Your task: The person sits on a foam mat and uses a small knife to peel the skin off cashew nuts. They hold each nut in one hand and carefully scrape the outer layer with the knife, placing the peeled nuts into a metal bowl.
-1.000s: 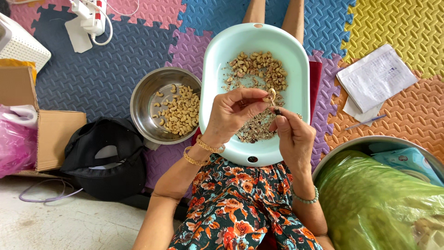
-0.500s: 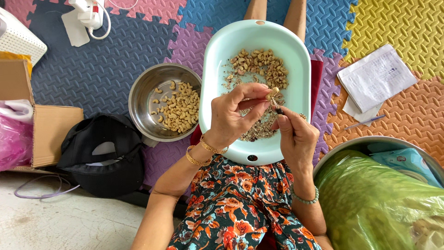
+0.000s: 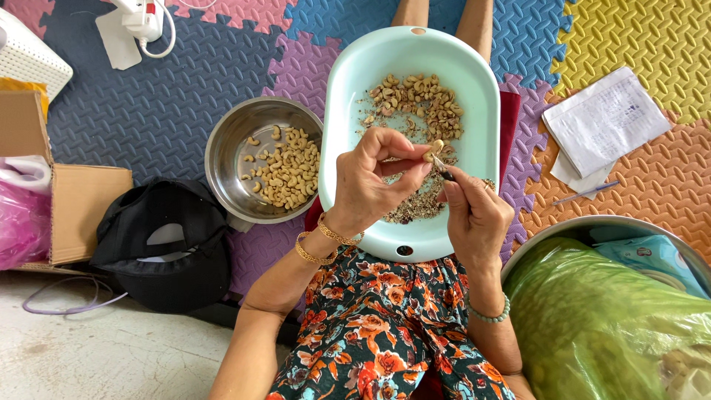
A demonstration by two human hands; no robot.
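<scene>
While seated on a floor of interlocking foam mats [image 3: 185,111], a person pinches a single cashew nut [image 3: 433,150] between the thumb and fingers of the left hand [image 3: 370,181], holding it just above a pale green oval plastic basin [image 3: 341,111] that rests across the lap. The right hand [image 3: 474,211] is closed around a small dark-handled pick [image 3: 443,169], its tip touching the nut. Unpeeled cashews [image 3: 418,100] are heaped toward the far end of the basin, and brown skin flakes [image 3: 418,207] lie scattered nearer the hands. Gold bangles [image 3: 322,241] circle the left wrist; a pale bead bracelet [image 3: 489,315] circles the right. Just left of the basin stands a round stainless steel bowl [image 3: 229,159] holding pale peeled cashews [image 3: 289,174]. A black cap [image 3: 167,244] lies near that bowl, beside a cardboard box [image 3: 74,207] and a pink plastic bag [image 3: 22,222]. At lower right, a green plastic bag [image 3: 600,318] fills a large metal basin [image 3: 563,230]. Folded papers [image 3: 603,122] and a pen [image 3: 589,192] sit on the orange mat to the right, well apart from the hands.
</scene>
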